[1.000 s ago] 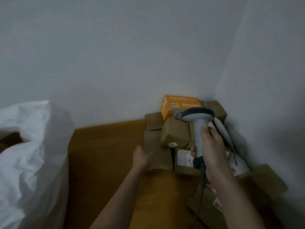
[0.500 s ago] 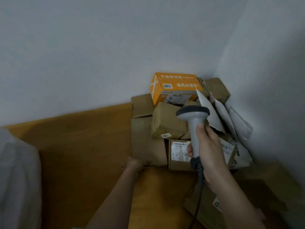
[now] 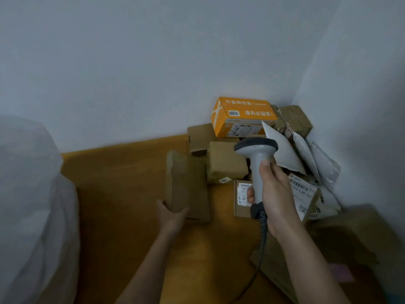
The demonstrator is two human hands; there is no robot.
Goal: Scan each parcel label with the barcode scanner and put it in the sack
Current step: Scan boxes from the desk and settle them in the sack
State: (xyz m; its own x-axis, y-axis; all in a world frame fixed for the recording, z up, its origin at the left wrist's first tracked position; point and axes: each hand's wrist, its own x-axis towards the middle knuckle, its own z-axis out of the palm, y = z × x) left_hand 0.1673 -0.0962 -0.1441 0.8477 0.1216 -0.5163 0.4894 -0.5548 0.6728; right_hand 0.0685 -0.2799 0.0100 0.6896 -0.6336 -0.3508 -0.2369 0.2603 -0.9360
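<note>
A: Biggest first?
B: White sack (image 3: 32,205), far left of both hands, bulging up the frame edge; its mouth is out of view. Orange-brown floor (image 3: 122,194) runs under everything.

A: Parcels?
B: Piled in the wall corner, beyond and right of the right grip. Flat brown parcel (image 3: 186,183) lies on the floor, pulled out left of the pile. The left hand (image 3: 172,213) has it at the near corner, thumb on top, fingers at the left edge. Looks like a pinch, but the fingertips are hidden, so clamped only probably.

A: Label showing on it?
B: Can't tell, the top face looks plain.

A: Next?
B: Orange box (image 3: 241,116) on top of the pile, above the scanner head, barcode sticker facing out. White mailer bags (image 3: 282,154) lean just right of the scanner. Taped brown parcel (image 3: 225,163) sits just left of the scanner head. Small box with a white label (image 3: 242,198) is behind the right grip, partly covered by it.

A: Scanner?
B: Grey barcode scanner (image 3: 256,159), upright, head pointing away toward the pile. The right hand (image 3: 274,194) is wrapped tight around the handle, thumb up the back. Cable hangs down below the wrist.
</note>
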